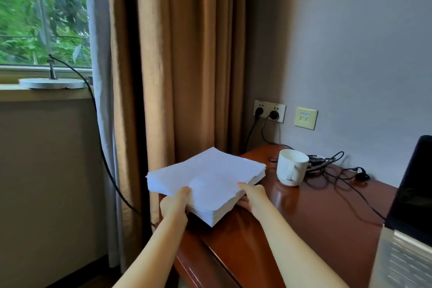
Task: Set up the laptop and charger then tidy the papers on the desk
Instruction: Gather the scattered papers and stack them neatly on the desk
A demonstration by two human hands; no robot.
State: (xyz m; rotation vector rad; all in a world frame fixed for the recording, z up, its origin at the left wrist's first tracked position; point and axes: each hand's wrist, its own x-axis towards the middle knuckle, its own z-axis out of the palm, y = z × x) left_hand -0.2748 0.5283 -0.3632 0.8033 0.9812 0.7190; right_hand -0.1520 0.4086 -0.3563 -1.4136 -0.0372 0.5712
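Note:
A thick stack of white papers (208, 180) is held over the left corner of the dark wooden desk (304, 215). My left hand (175, 206) grips its near left edge, thumb on top. My right hand (252, 196) grips its near right edge, thumb on top and fingers underneath. An open laptop (411, 206) stands at the right edge, its screen dark and part of the silver keyboard showing. A black charger cable (355, 192) runs from behind the laptop across the desk toward a tangle of leads near the wall.
A white mug (291, 167) stands on the desk just right of the papers. Two black plugs sit in the wall socket (270, 111) above the desk corner. Brown curtains (187, 65) hang left of the desk. A lamp base (52, 83) rests on the windowsill.

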